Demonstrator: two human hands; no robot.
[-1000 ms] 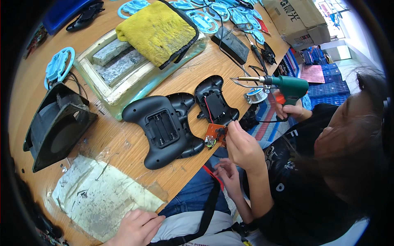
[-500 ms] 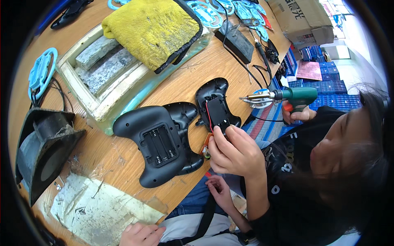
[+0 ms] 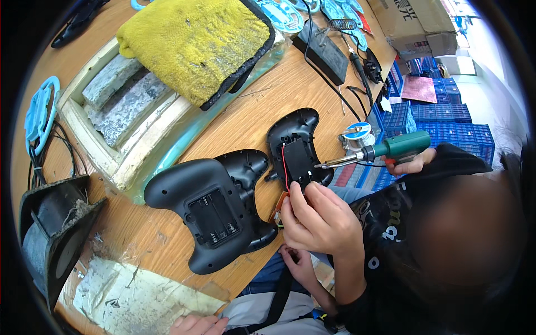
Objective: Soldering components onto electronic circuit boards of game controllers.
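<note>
My left hand (image 3: pixel 199 325) lies at the lower edge, mostly cut off, its visible fingers laid flat over light grey cloth. My right hand (image 3: pixel 298 266) rests below the table edge, fingers loosely apart and nothing seen in them; a co-worker's wrist is close above it. The co-worker's one hand (image 3: pixel 324 220) pinches a red wire at a small circuit board (image 3: pixel 278 209). In their other hand is a green soldering iron (image 3: pixel 399 144), its tip over a black controller shell half (image 3: pixel 294 131). Another black controller shell (image 3: pixel 184 187) with a bare battery bay lies beside it.
A yellow cloth (image 3: pixel 195 44) covers part of a pale frame (image 3: pixel 134 159) holding stone blocks. Solder spool (image 3: pixel 357 134), black box (image 3: pixel 321 53), dark angular fixture (image 3: pixel 56 223), stained sheet (image 3: pixel 145 298) and blue plastic parts (image 3: pixel 40 114) lie around. Blue crates (image 3: pixel 452 114) and a carton (image 3: pixel 413 28) stand beyond.
The co-worker's soldering iron has moved left, bringing its tip over the smaller shell half. Their pinching hand stays nearly put. My view has shifted slightly; my hands rest much as before.
</note>
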